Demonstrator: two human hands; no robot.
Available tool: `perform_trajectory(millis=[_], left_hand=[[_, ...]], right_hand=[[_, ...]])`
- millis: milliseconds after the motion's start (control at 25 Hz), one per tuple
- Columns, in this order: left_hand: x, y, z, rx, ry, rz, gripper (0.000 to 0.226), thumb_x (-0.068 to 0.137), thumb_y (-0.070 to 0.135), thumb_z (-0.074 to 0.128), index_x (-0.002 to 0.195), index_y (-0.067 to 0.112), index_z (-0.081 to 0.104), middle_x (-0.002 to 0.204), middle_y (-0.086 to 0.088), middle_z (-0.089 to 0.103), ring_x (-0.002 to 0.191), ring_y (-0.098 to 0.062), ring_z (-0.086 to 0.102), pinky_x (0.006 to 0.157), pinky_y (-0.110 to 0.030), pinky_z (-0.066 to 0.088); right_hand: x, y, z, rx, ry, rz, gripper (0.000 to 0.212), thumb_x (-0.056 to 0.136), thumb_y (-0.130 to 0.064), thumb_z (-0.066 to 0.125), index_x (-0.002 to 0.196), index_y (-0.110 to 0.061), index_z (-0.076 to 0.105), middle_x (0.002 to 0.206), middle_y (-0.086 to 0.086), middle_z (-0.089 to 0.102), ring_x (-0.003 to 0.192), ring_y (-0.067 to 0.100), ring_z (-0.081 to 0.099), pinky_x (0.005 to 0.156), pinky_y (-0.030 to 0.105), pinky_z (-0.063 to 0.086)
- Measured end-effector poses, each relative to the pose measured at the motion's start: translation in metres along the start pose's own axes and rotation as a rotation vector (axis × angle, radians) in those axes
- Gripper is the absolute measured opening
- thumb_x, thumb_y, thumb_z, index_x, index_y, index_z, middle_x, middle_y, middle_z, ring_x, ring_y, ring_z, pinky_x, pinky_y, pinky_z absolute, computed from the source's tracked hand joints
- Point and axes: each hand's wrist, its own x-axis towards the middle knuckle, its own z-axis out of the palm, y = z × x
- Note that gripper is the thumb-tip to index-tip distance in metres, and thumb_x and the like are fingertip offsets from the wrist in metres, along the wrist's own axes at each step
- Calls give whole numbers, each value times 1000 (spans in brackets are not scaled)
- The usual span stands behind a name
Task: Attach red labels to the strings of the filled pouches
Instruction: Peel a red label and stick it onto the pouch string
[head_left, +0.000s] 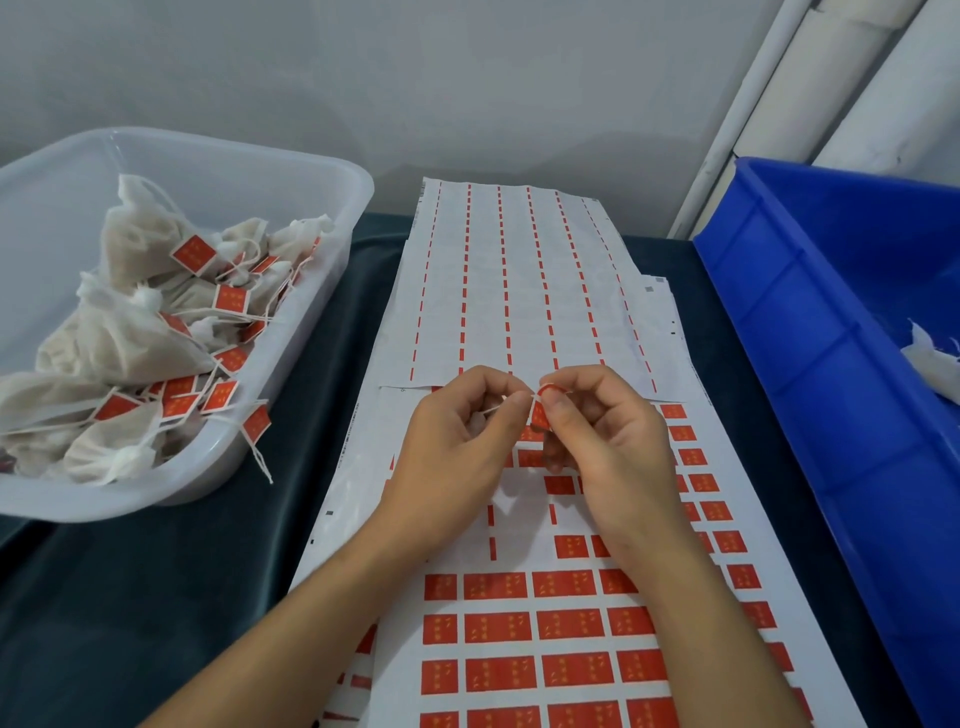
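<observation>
Here, just above the sticker sheet (571, 629), a thin string (493, 409) is pinched by the left hand (457, 441), and a small red label (540, 413) is pinched by the right hand (608, 441). Both are probably light and floppy, so the label is best held by its edges.

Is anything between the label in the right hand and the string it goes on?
Nothing visible. The right hand pinches the label right at the end of the string, which the left hand pinches.
</observation>
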Motion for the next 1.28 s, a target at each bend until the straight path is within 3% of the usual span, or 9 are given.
perform_trajectory(millis=[320,480,600,800,960,1080,1280], left_hand=[[0,1,-2,-70,-29,-20,16,103,23,60,95,22,74,88,2,74,85,-18,71,77,-31,60],[0,2,-3,-39,-13,-1,11,99,29,66,92,29,75,89,8,77,90,-15,75,78,-26,61],[2,-1,-2,3,21,-12,13,102,30,67,91,31,75,89,13,77,90,-11,75,77,-25,62],[4,0,-1,-121,70,-119,14,103,31,64,96,24,74,95,9,79,92,-15,78,74,-27,65],[3,4,-2,-213,71,-164,18,104,29,62,95,20,75,93,3,80,87,-18,79,69,-23,62],[2,5,-3,-236,69,-155,18,103,26,64,93,17,76,91,1,79,85,-18,77,68,-23,61],[2,4,-2,-188,84,-114,11,99,27,71,90,22,76,90,5,78,84,-17,76,66,-22,60]], right_hand=[[1,2,0,-180,-8,-119,11,100,-27,67,104,-37,68,95,-13,73,92,14,71,74,27,63],[-1,0,-1,-263,-31,-207,14,102,-26,64,107,-39,66,95,-16,71,92,10,71,73,19,60],[-2,0,-2,-276,-12,-204,16,102,-37,60,116,-40,66,97,-19,71,91,7,72,72,17,59],[2,2,-7,-255,81,-81,28,103,-31,60,126,-47,60,110,-20,70,93,9,71,77,31,64],[-1,-1,-3,-271,-71,-95,30,95,-39,58,124,-47,61,126,-28,62,111,-1,62,81,14,57],[0,-1,0,-287,-102,-101,22,99,-42,62,121,-47,61,122,-27,65,110,-4,62,78,8,53],[0,-2,-2,-287,-29,-105,18,95,-46,60,108,-38,69,100,-26,71,97,-2,68,82,12,56]])
